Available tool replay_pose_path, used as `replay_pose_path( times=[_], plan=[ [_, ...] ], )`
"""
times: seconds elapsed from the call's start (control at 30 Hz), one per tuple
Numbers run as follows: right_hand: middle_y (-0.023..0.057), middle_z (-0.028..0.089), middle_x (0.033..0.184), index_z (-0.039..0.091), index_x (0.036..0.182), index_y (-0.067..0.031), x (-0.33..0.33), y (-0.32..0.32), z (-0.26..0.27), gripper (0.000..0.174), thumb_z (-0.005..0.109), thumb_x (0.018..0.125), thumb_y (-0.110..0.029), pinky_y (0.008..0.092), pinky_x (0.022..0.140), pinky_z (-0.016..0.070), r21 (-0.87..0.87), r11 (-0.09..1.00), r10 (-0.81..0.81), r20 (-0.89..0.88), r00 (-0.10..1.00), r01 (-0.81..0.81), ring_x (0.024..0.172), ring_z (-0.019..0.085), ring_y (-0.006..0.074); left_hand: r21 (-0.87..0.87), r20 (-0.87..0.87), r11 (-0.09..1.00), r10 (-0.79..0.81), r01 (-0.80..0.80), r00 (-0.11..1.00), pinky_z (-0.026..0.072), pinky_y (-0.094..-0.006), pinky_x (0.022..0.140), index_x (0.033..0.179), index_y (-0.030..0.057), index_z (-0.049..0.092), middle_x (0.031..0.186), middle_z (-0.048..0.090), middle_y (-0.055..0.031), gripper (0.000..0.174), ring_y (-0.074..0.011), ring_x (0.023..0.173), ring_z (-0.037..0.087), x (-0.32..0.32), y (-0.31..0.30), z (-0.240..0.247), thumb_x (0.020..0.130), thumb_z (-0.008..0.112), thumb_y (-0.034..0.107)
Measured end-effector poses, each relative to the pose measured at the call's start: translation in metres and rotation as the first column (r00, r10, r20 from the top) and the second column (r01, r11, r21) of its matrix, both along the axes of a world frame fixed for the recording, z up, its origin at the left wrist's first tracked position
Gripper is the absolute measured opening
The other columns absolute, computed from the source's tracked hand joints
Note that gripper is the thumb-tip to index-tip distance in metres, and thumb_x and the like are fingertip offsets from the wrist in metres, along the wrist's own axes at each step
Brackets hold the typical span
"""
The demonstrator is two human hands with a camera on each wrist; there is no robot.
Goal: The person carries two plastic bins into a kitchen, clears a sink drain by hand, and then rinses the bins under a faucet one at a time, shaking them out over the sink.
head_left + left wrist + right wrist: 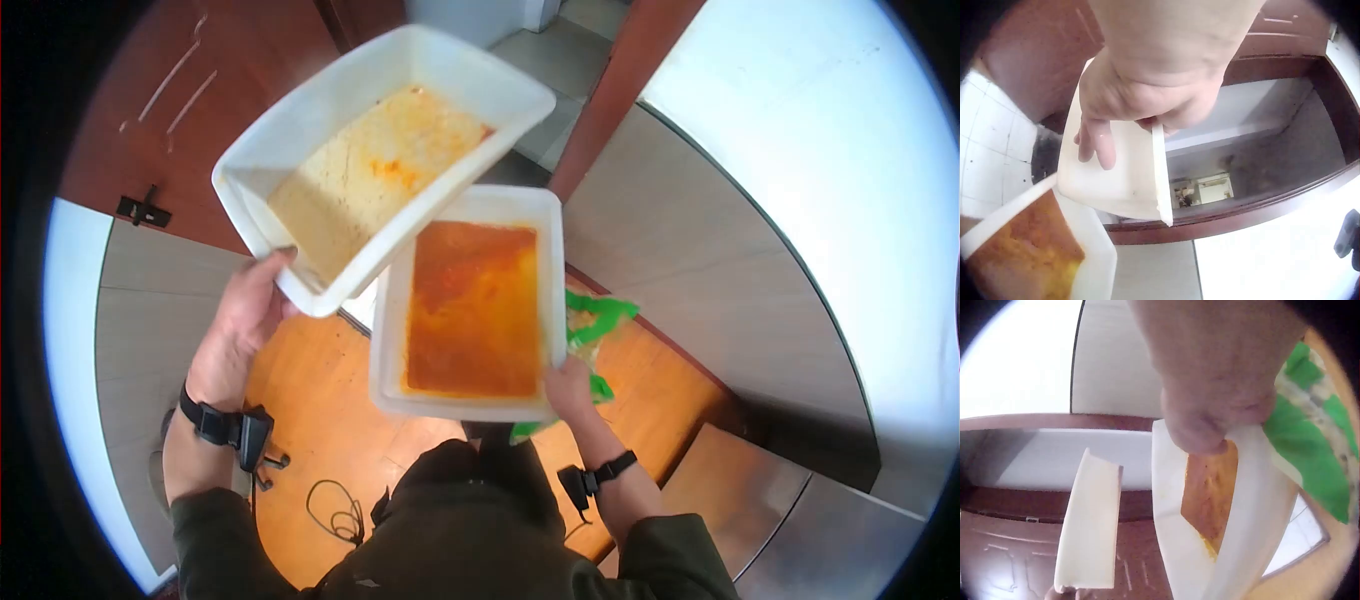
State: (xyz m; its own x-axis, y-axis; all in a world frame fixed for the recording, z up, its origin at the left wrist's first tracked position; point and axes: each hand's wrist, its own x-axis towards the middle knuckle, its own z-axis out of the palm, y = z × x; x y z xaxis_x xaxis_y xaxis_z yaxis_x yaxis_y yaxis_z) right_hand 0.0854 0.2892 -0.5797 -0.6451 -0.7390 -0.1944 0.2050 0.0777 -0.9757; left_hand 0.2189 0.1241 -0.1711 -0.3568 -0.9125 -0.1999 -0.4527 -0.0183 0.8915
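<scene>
My left hand (255, 305) grips the near corner of a white plastic tub (240, 185), thumb over the rim and fingers against the outer wall in the left wrist view. That tub is tilted, and orange stains and bits cling to its bottom. My right hand (570, 388) holds the near right rim of a second white tub (390, 385), with red-orange oily liquid (475, 310) spread over its bottom. The first tub overlaps the second one's far left corner in the head view. Beside my right hand hangs a green-and-clear plastic bag (1310, 437), partly hidden behind the tub.
Ahead is a doorway with a red-brown frame (625, 95), with an open door (190, 90) on the left. A tiled wall (720, 250) runs along the right. A metal cabinet (745, 490) stands at lower right. A looped cable (335, 510) lies on the wood-look floor.
</scene>
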Motion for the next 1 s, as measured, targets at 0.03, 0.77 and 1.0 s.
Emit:
replay_pose_path(
  times=[0.03, 0.77, 1.0],
  plan=[
    [0.0255, 0.063, 0.077, 0.06, 0.09, 0.0063, -0.002, 0.014, 0.012, 0.024, 0.056, 0.076, -0.012, 0.0432, 0.062, 0.0476, -0.026, 1.0, 0.001, 0.011, 1.0, -0.001, 0.074, 0.063, 0.0395, 0.016, 0.027, 1.0, 0.012, -0.013, 1.0, 0.059, -0.0359, 0.075, 0.125, -0.0087, 0.044, 0.113, 0.061, -0.0184, 0.041, -0.0257, 0.094, 0.066, -0.016, 0.017, 0.015, 0.094, 0.047, 0.018],
    [0.0216, 0.064, 0.078, 0.063, 0.09, 0.0027, -0.083, -0.192, 0.178, 0.029, 0.06, 0.072, -0.019, 0.0474, 0.075, 0.0477, 0.184, 0.983, 0.022, 0.002, 1.0, -0.022, 0.072, 0.06, 0.0404, 0.322, -0.126, 0.941, -0.062, 0.1, 0.99, 0.0557, -0.0403, 0.082, 0.123, -0.0059, 0.046, 0.112, 0.061, -0.0176, 0.042, -0.028, 0.095, 0.065, -0.074, -0.159, 0.103, 0.093, 0.054, 0.022],
    [0.0203, 0.061, 0.075, 0.061, 0.07, -0.0011, -0.341, -0.393, 0.181, 0.017, 0.052, 0.078, -0.014, 0.0486, 0.068, 0.0462, 0.341, 0.909, 0.051, -0.662, 0.747, 0.241, 0.074, 0.06, 0.0359, 0.381, -0.175, 0.886, -0.212, 0.265, 0.961, 0.0564, -0.0388, 0.079, 0.123, -0.0024, 0.047, 0.111, 0.062, -0.0147, 0.041, -0.0254, 0.094, 0.065, -0.36, -0.391, 0.111, 0.093, 0.053, 0.025]
  ],
)
